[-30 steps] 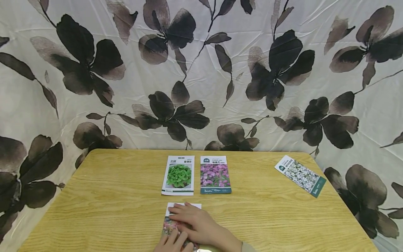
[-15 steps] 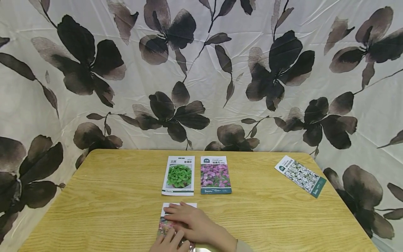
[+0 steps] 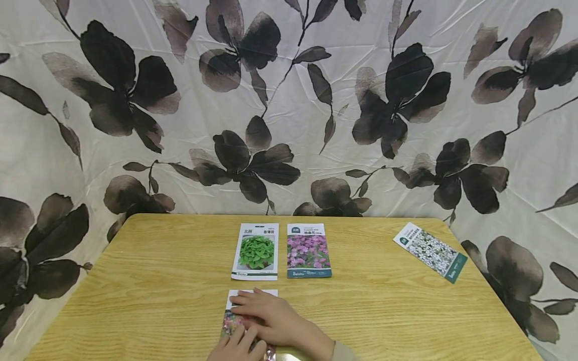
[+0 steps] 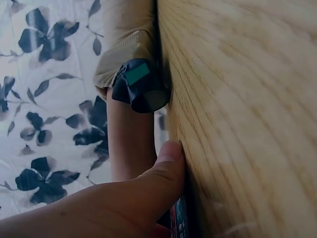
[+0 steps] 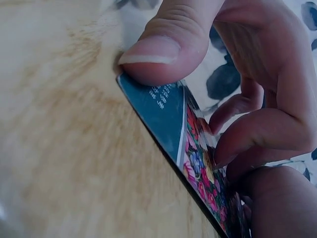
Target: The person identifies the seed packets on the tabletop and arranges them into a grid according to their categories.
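Observation:
A seed packet (image 3: 229, 323) printed with colourful flowers lies at the table's near edge, partly covered by both hands. My right hand (image 3: 270, 313) rests across its upper part, fingers extended leftward. At its lower part, my left hand (image 3: 239, 346) touches the printed face with bent fingers. The right wrist view shows the left thumb on a corner of the packet's teal band (image 5: 156, 111); my right hand (image 5: 280, 203) is dark at lower right. In the left wrist view, my left hand (image 4: 143, 196) hides most of the packet, whose dark edge (image 4: 179, 218) shows below the thumb.
On the wooden table (image 3: 149, 281), a green-leaf seed packet (image 3: 256, 251) and a pink-flower packet (image 3: 309, 250) lie side by side at the back. A white-flower packet (image 3: 431, 252) lies askew at the right. Behind hangs a floral cloth (image 3: 316, 150).
Both hands and the flower packet beneath them have slid a little to the left. The other packets have stayed in place.

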A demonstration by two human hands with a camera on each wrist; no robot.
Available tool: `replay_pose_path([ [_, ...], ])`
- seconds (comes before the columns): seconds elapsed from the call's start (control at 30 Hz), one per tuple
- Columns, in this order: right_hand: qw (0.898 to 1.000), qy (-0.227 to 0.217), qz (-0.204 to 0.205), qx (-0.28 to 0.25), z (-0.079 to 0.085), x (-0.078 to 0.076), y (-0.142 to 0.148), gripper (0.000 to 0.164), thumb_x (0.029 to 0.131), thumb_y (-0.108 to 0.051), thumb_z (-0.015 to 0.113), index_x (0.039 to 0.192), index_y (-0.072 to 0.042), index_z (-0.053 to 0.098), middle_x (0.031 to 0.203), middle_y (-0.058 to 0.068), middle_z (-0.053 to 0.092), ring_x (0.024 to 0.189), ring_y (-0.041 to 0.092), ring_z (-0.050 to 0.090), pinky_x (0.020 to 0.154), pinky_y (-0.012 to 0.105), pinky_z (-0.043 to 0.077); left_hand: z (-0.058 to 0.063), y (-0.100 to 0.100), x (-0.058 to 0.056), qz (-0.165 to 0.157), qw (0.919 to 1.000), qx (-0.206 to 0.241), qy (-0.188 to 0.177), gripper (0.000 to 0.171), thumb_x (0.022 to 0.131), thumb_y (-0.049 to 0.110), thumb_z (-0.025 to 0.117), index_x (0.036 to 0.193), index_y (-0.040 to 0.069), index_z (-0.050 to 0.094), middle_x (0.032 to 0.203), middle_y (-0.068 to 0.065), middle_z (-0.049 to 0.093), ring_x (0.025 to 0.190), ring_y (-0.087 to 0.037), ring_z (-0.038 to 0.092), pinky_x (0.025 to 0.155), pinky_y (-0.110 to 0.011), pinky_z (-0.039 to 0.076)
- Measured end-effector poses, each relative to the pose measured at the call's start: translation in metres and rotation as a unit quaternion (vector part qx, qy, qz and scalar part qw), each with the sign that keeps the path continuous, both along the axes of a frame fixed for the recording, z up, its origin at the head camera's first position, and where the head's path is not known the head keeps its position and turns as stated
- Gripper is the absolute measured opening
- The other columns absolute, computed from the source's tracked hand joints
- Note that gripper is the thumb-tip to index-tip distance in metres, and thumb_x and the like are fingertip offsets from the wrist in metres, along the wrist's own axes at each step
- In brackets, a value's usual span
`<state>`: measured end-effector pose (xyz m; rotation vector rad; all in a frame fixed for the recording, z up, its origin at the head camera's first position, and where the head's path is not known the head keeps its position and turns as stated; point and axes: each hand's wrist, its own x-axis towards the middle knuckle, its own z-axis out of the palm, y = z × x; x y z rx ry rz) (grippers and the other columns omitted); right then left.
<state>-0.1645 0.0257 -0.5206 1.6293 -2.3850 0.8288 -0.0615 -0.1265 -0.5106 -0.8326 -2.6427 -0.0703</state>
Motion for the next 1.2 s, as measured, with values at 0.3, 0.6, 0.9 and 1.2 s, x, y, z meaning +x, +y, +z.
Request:
replay_pose_path([
  [0.3, 1.000, 0.008, -0.002, -0.004, -0.0014, -0.0013, -0.0006, 0.036, 0.104, -0.022, 0.050, 0.139, -0.016, 0.060, 0.150, -0.002, 0.048, 0.141, 0.011, 0.039, 0.114, 0.036, 0.032, -0.0070, -0.0022, -0.0034, -0.007, 0.9983, 0.013, 0.056, 0.045, 0.092, 0.065, 0.050, 0.074, 0.023, 0.044, 0.088, 0.007, 0.046, 0.076, -0.014, 0.049, 0.056, -0.031, 0.041],
  [0.6, 1.000, -0.002, 0.001, -0.012, 0.0024, -0.0012, -0.0006, 0.037, 0.105, -0.020, 0.049, 0.139, -0.013, 0.059, 0.150, 0.001, 0.049, 0.140, 0.014, 0.040, 0.114, 0.038, 0.033, 0.0015, -0.0056, -0.0019, -0.006, 0.9999, 0.012, -0.001, 0.045, 0.095, 0.065, 0.045, 0.075, 0.025, 0.045, 0.089, 0.008, 0.048, 0.082, -0.017, 0.053, 0.059, -0.035, 0.044],
  [0.9, 1.000, -0.002, 0.007, -0.010, 0.0027, -0.0018, -0.0009, 0.037, 0.105, -0.020, 0.049, 0.139, -0.013, 0.059, 0.150, 0.001, 0.048, 0.141, 0.013, 0.039, 0.114, 0.037, 0.032, -0.0011, -0.0033, -0.0006, 0.006, 0.9994, 0.019, 0.026, 0.051, 0.092, 0.070, 0.044, 0.071, 0.024, 0.040, 0.087, 0.008, 0.048, 0.081, -0.017, 0.054, 0.060, -0.036, 0.047],
  [1.2, 1.000, -0.007, 0.009, -0.017, 0.0009, -0.0024, -0.0007, 0.037, 0.104, -0.019, 0.049, 0.139, -0.013, 0.059, 0.150, 0.001, 0.048, 0.141, 0.013, 0.039, 0.114, 0.037, 0.032, -0.0013, -0.0023, -0.0005, 0.010, 0.9994, 0.020, 0.027, 0.051, 0.093, 0.070, 0.044, 0.072, 0.023, 0.043, 0.089, 0.006, 0.052, 0.083, -0.020, 0.057, 0.064, -0.039, 0.051],
])
